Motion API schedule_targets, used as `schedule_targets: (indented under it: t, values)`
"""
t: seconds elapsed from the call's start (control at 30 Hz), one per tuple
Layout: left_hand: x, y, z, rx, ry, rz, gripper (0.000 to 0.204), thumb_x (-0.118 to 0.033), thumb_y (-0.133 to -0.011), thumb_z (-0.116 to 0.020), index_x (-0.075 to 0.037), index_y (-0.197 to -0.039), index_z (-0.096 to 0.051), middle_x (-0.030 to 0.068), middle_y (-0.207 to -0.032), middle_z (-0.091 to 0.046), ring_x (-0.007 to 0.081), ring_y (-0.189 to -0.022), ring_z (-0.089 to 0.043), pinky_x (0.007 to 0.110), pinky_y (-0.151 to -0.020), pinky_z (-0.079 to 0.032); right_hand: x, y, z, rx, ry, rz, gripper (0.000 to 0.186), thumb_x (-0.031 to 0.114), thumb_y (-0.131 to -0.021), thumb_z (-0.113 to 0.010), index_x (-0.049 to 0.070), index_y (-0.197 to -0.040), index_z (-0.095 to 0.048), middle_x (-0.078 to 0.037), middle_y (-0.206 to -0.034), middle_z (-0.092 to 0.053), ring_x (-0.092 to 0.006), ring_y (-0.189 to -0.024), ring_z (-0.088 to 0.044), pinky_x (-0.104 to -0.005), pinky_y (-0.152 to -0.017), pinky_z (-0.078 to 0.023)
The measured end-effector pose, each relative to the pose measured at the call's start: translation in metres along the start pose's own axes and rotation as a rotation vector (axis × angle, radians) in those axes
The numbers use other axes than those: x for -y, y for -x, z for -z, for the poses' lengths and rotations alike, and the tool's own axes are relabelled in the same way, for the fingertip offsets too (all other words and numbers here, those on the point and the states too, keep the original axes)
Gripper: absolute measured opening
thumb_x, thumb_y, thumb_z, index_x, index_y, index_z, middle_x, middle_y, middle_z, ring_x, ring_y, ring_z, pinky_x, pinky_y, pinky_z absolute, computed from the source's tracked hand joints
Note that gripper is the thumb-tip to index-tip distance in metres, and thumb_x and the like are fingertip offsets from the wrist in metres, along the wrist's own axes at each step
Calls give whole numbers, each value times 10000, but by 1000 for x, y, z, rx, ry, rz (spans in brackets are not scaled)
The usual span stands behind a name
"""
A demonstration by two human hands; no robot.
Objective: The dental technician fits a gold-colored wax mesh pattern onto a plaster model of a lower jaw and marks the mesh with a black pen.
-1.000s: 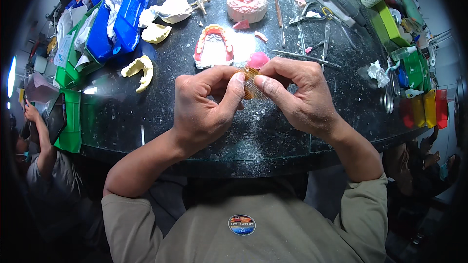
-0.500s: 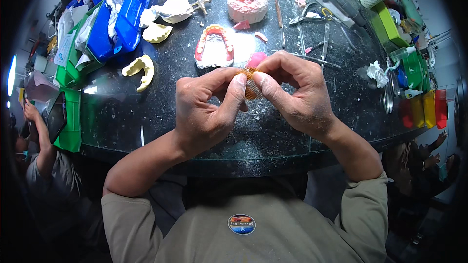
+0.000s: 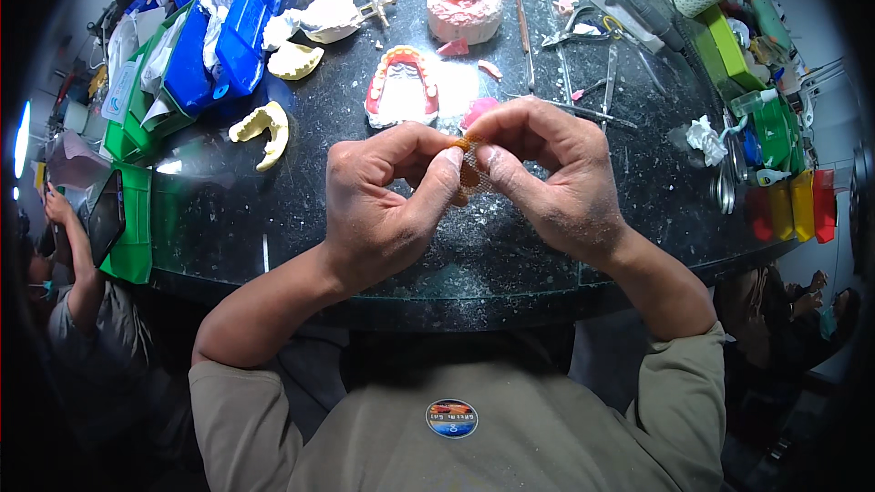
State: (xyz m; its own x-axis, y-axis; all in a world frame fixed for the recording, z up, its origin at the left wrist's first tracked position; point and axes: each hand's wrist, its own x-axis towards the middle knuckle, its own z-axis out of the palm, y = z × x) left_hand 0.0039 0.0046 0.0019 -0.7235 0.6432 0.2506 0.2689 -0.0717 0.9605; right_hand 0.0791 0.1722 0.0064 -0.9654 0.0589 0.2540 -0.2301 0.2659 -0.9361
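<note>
I see the golden mesh [image 3: 472, 169], fine-woven and bent, pinched by thumb and fingers of both my left hand [image 3: 387, 189] and right hand [image 3: 556, 178], over the speckled black bench [image 3: 519, 255]. The right fingers partly hide a pink lump [image 3: 477, 113]; beyond stands a horseshoe-shaped denture model [image 3: 402, 105]. A round printed badge [image 3: 452, 419] marks the shirt [image 3: 365, 437].

2 bare forearms [image 3: 273, 305] angle inward from lower left and lower right. Left hand [image 3: 383, 187] and right hand [image 3: 561, 178] nearly meet around centre, fingers [image 3: 531, 118] curled, dusty thumbs [image 3: 441, 177] pinching.
</note>
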Motion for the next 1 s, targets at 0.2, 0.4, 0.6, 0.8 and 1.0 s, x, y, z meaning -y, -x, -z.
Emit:
schedule_targets:
  t: [0.2, 0.4, 0.6, 0.8, 1.0]
  values:
    - [-2, 0, 1, 17, 70, 99, 121, -19, -880, -581, 70, -870, -663, 110, -719, -690, 119, -645, -673, 227, -587, -540, 8, -1, -1, -16, -125, -164, 111, 2, -870, -576, -29, -975, -595, -62, -869, -629, -71, -789, -616, -219, -736, -532]
    - [-1, 0, -1, -22, 96, 66, 124, -17, -880, -581, 77, -906, -656, 126, -764, -694, 130, -674, -678, 233, -622, -554, 4, 1, -2, -33, -19, -62, 113, 1, -867, -572, -26, -975, -594, -55, -866, -628, -71, -791, -615, -226, -745, -528]
    - [-4, -1, 3, 3, 70, 91, 121, -12, -874, -578, 77, -905, -655, 127, -770, -694, 126, -696, -679, 233, -635, -556, -2, -1, -8, -97, -95, -30, 74, 14, -845, -618, -15, -913, -623, -62, -814, -649, -83, -717, -635, -229, -664, -532]
    - [-5, -3, 3, 45, 145, 139, 141, 9, -885, -557, 90, -959, -644, 135, -815, -696, 131, -736, -680, 235, -661, -559, 2, -1, -2, -61, -95, -107, 107, 51, -899, -606, -13, -984, -593, -44, -850, -629, -39, -738, -593, -181, -646, -508]
    - [-1, -2, 2, 91, 144, 121, 170, 0, -899, -555, 92, -1019, -634, 129, -834, -694, 131, -742, -680, 235, -636, -560, 1, 0, -1, -62, -96, -128, 67, 45, -904, -597, -2, -949, -584, -31, -826, -619, -26, -700, -572, -168, -611, -490]
